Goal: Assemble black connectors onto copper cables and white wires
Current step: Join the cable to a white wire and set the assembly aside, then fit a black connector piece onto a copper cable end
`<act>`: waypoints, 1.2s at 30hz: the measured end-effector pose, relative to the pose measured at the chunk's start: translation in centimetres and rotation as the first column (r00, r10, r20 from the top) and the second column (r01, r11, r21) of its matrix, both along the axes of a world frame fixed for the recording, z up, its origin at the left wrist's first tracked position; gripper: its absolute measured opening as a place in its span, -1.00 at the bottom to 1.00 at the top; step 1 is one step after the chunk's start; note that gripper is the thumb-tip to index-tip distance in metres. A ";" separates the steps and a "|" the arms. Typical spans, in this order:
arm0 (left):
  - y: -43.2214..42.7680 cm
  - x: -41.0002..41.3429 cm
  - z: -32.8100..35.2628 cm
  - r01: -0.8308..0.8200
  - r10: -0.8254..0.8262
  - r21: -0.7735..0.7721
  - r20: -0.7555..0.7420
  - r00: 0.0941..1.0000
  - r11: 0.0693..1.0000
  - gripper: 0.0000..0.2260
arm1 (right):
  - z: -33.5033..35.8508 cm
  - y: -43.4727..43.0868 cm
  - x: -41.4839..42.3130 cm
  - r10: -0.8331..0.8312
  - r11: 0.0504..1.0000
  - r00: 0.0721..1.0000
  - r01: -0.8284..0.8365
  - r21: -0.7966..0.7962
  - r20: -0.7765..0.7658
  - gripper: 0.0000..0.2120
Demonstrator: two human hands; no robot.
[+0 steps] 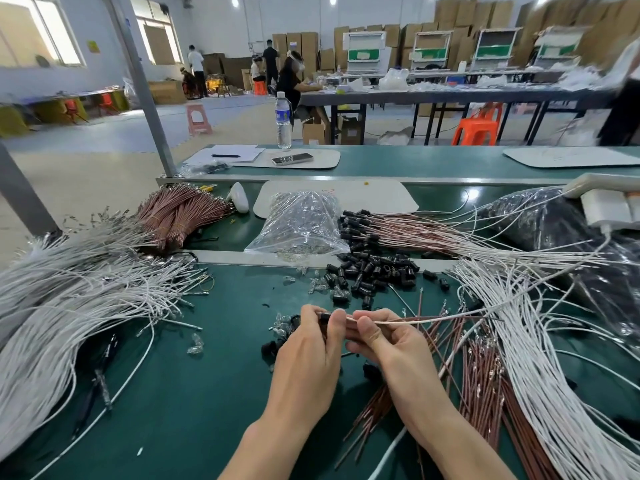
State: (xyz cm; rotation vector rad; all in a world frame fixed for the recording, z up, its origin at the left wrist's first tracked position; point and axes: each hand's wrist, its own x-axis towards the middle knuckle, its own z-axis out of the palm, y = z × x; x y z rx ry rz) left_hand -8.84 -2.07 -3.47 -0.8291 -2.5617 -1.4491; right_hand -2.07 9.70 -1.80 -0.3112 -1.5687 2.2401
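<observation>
Working low over the green bench (180, 393), near the middle. Pinching one black connector (324, 317) in the left hand (308, 348), thumb and fingertips curled round it at the top of the grip. Gripping a white wire (433, 319) in the right hand (381, 344), thumb and forefinger closed on it just beside the connector. Can't tell about the wire tip, inside the connector or only touching, too much finger in the way. Running off to the right from that grip, above the loose copper cables (485, 372) fanned out on the near right.

Just past the hands, a scattered pile of spare connectors (374, 271), all black, plus a few clear little sleeves (282, 323) by the left hand's fingertips. Farther back, a clear plastic bag (301, 223) stuffed with small parts. Right of that bag, a row of capped cables (398, 233) with black ends already on. Huge left wire heap (69, 306), all white, sprawled across the left side, and a right wire heap (526, 341) sweeping down the right. Tied copper bundle (180, 216) at the far left, behind the left wire heap. Way back on the next bench, a water bottle (283, 116) and a phone (292, 158).
</observation>
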 end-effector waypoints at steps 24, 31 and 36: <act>-2.2 -2.1 6.1 -0.191 -0.163 0.724 0.389 0.907 0.663 -0.83 | 5.6 3.5 1.9 -0.206 0.978 0.966 0.197 -0.075 -0.155 -0.71; 2.4 -7.0 13.0 -0.133 -0.414 0.820 0.413 0.811 0.556 -0.82 | 14.8 7.6 -0.7 -0.199 0.930 0.925 0.283 0.236 -0.325 -0.79; 9.2 -11.9 13.7 -0.170 -0.236 0.564 0.576 0.783 0.808 -0.70 | 13.7 15.1 -5.9 -0.139 0.948 0.979 0.088 0.306 0.147 -0.47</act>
